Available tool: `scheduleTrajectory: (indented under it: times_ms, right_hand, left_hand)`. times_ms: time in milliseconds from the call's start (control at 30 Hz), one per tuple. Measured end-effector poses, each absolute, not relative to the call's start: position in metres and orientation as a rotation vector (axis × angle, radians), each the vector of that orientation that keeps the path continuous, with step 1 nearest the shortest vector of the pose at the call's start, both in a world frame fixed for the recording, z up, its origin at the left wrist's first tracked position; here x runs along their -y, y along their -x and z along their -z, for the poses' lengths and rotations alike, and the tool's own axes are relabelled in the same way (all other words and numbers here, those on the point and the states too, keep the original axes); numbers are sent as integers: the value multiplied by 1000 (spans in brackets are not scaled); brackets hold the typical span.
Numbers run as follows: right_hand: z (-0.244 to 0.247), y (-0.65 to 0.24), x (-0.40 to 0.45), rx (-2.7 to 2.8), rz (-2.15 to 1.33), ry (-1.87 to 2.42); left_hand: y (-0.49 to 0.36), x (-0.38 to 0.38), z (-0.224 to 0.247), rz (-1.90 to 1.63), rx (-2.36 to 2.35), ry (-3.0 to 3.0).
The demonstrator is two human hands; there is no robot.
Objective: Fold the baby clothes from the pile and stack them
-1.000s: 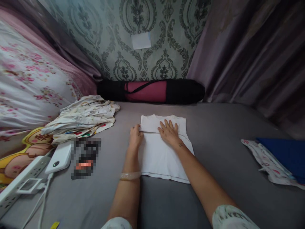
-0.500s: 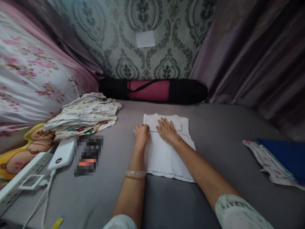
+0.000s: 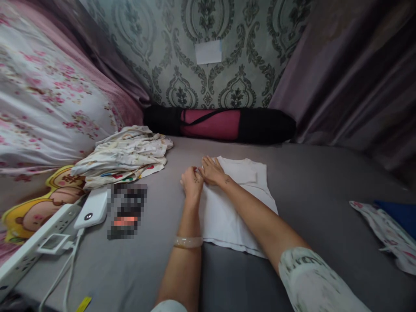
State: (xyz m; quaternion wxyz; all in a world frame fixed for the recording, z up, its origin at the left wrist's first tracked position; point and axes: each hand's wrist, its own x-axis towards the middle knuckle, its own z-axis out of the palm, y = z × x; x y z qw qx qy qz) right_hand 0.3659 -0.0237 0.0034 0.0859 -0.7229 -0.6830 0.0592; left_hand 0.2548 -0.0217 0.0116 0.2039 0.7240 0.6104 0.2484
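A white shirt (image 3: pixel 238 212) lies spread on the grey sheet, with a sleeve (image 3: pixel 247 177) laid across its upper part. At the shirt's left edge is my left hand (image 3: pixel 192 183), its fingers curled closed on the cloth; the fingertips are partly hidden. My right hand (image 3: pixel 212 171) rests flat on the shirt's upper left, fingers stretched out, right beside my left hand. A pale bangle circles my left wrist.
Crumpled patterned clothes (image 3: pixel 126 156) and a white power bank (image 3: pixel 92 208) sit at the left, near a power strip (image 3: pixel 39 242) with cables. A black and pink long bag (image 3: pixel 211 124) lies along the wall. Folded cloths (image 3: pixel 386 236) are at the right.
My right hand has slid left across the shirt, up to my left hand. My left hand stays at the shirt's left edge. The view has turned slightly left.
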Motion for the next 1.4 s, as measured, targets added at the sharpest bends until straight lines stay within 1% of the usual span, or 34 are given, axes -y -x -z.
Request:
scheduleTrajectory:
  times_ms: [200,400,500,600,800,900,1033,1133,1200,1400]
  right_hand:
    - [10,-365,12,2061,-198,2144]
    - [3,-372,17,1988,-308,2112]
    - [-1,-381,25,1856,-186,2165]
    - [2,-390,33,1802,-88,2234]
    - [19,-397,34,1814,-145,2273]
    - [18,-399,33,1818,-175,2254]
    - [4,-406,44,1789,-265,2211]
    - [-3,-414,62,1728,-136,2236]
    - [-2,-419,73,1726,-87,2282]
    - [15,-424,84,1751,-147,2368]
  left_hand:
    - [-253,17,-3,-740,-1668,-1959]
    - [-254,16,1,-800,-1563,-1999]
    - [-256,17,1,-810,-1511,-2066]
    - [-261,21,-1,-743,-1445,-2151]
    - [-270,32,4,-561,-1258,-2355]
    - [-272,35,11,-507,-1220,-2426]
    - [-273,36,14,-484,-1188,-2506]
    - [-275,39,12,-494,-1131,-2547]
    - [-277,42,11,-489,-1079,-2567]
    - [-283,45,18,-458,-1027,-2570]
